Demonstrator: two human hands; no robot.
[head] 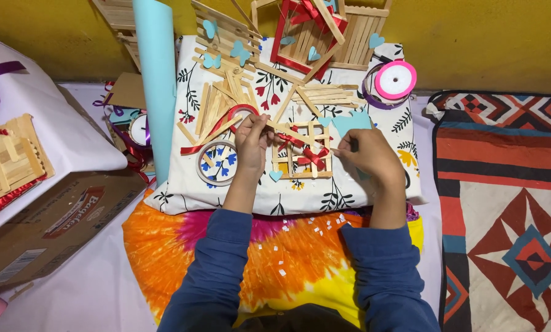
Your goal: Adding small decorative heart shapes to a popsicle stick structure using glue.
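Craft-stick lattice (302,152), flat pale wood already dressed with red ribbon bows, is found between both sets of fingers on a floral cloth (373,184). Left hand (252,142) fingers are pinched on a stick end; right hand (367,154) is curled closed, its hold unclear. Loose sticks (324,95) remain unused beyond them.

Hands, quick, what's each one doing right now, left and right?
Left hand: fingers closed, pinching a wooden craft stick over the stick frame.
Right hand: curled shut beside the frame; what it holds cannot be told.
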